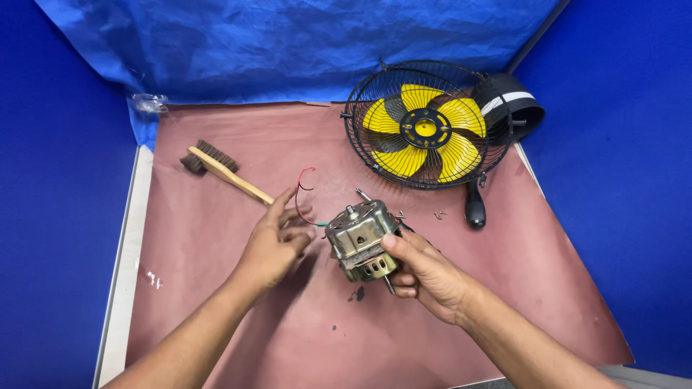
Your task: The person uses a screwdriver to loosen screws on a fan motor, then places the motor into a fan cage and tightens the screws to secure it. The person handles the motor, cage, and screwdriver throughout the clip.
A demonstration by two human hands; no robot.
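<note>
right hand (425, 270) is gripping the squat silver metal fan motor (360, 239), shaft tilted up-left, while the open left hand (277, 241) sits just left by its red wire (300, 194)

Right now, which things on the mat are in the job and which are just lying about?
In hand:
- metal fan motor, held by the right hand
- red and green wires, at the left hand

Lying about:
- wooden-handled brush
- caged yellow fan blade
- screwdriver
- loose screws

In your right hand (425, 277) sits a dull, scuffed metal motor housing (358, 239); under your hands lies matt reddish-brown paper (216, 288).
</note>
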